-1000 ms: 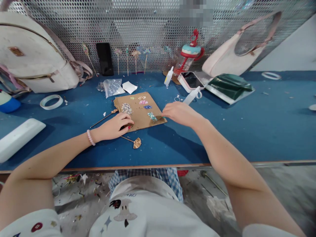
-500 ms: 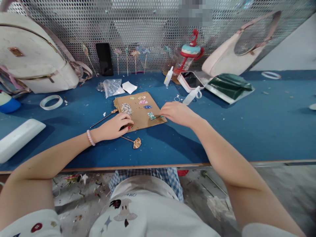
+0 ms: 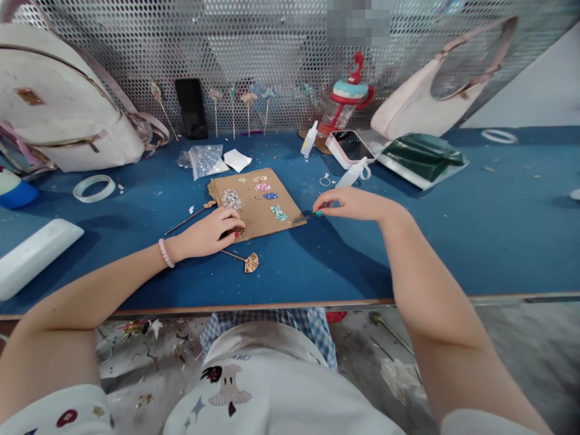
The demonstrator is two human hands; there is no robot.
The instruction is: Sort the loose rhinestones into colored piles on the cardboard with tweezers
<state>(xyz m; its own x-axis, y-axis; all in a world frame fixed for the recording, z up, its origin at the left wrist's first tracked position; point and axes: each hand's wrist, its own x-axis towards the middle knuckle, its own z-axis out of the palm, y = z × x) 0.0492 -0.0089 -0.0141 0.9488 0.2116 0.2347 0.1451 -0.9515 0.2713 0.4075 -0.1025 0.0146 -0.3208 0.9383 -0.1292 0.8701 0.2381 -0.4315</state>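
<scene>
On the blue felt-covered workbench, the right hand has drawn back rightward off the brown cardboard sheet since a moment ago; it now pinches a thin teal-tipped tool whose point rests at the sheet's near right corner, just beside the teal pile of rhinestones. The left hand stays curled over the sheet's near left edge, fingers bent around something small I cannot make out. A gold fan-headed hairpin lies just near that hand. Farther back stand a glue bottle, a phone and a white backpack against perforated metal panelling.
</scene>
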